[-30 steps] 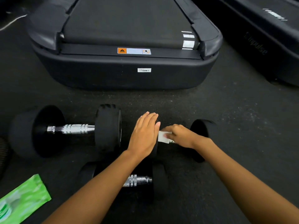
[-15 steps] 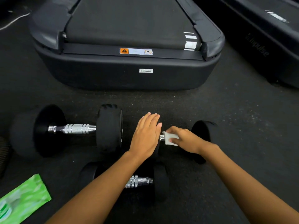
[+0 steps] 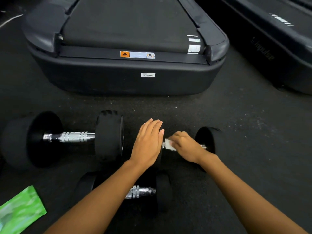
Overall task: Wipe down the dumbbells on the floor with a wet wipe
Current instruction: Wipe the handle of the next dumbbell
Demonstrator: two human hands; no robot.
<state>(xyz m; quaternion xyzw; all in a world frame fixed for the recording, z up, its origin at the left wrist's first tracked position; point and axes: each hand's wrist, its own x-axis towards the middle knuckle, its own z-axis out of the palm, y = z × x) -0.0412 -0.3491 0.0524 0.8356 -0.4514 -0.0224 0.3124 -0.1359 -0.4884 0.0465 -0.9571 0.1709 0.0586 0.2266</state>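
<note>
Pinching small white wet wipe (image 3: 169,145) against chrome handle (image 3: 203,146) of black rubber-headed dumbbell (image 3: 209,141), right of centre on dark floor (image 3: 256,149) — right hand (image 3: 185,146), fingers curled round wipe. Left hand (image 3: 148,142) flat on that dumbbell's left head, fingers straight, together. Larger black dumbbell (image 3: 108,135) left; smaller black dumbbell (image 3: 163,191) near, under forearm. Green wipe packet (image 3: 20,211) near-left.

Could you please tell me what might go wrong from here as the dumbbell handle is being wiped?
1. The right dumbbell has round heads and only the flat left hand steadies it, so it may roll.
2. The right hand holds a small wet wipe; the handle's underside may be missed.
</note>
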